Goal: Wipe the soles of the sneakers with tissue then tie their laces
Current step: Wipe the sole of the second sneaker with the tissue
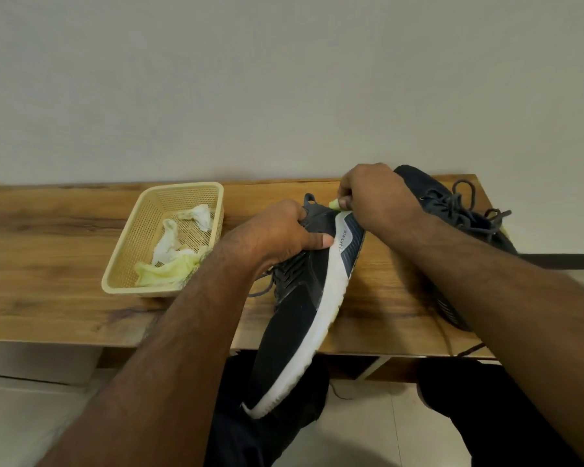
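My left hand grips a black sneaker with a white sole around its collar, holding it on its side with the toe toward me over my lap. My right hand pinches a small yellow-green wad of tissue against the heel end of the sole. The second black sneaker lies on the wooden table at the right, behind my right forearm, with its dark laces loose.
A beige plastic basket stands left of the sneaker and holds crumpled white and yellow-green tissues. A pale wall rises just behind the table. My dark trousers and a tiled floor show below the table's front edge.
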